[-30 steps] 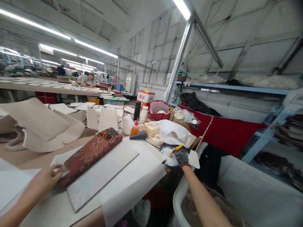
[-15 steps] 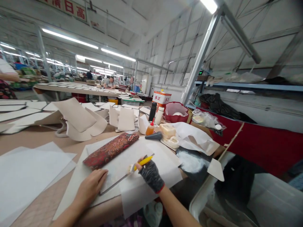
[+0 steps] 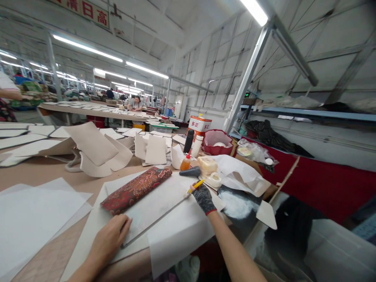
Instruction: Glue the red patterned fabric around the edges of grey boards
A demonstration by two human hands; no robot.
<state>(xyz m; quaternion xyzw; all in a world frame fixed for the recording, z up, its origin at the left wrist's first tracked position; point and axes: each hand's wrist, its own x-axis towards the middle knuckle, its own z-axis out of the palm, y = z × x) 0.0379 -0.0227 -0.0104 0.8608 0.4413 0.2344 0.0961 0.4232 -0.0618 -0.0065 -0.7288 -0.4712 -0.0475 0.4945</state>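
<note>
My right hand (image 3: 203, 197), in a dark grey fingerless glove with a red cuff, grips a yellow-handled brush (image 3: 196, 187). The brush tip touches the far end of a dark edge line on a pale panel (image 3: 155, 205). My bare left hand (image 3: 110, 235) presses on the near left end of that panel, its fingers curled together; what lies under them is hidden. Just beyond it, a dark red patterned fabric (image 3: 138, 188) lies rolled over. White paper (image 3: 176, 239) sits beneath the panel and hangs over the table's front edge.
Behind the panel stand an orange glue bottle (image 3: 185, 162), a dark grey cone-shaped object (image 3: 190, 171), a yellowish block (image 3: 207, 166) and a red bowl (image 3: 217, 141). Pale cut pieces (image 3: 94, 147) stack at the back left. A white-smeared dark sheet (image 3: 237, 203) lies right. One person (image 3: 135, 103) works farther off.
My right hand has moved the brush away from me and to the right along the panel's edge line. My left hand stays in nearly the same place.
</note>
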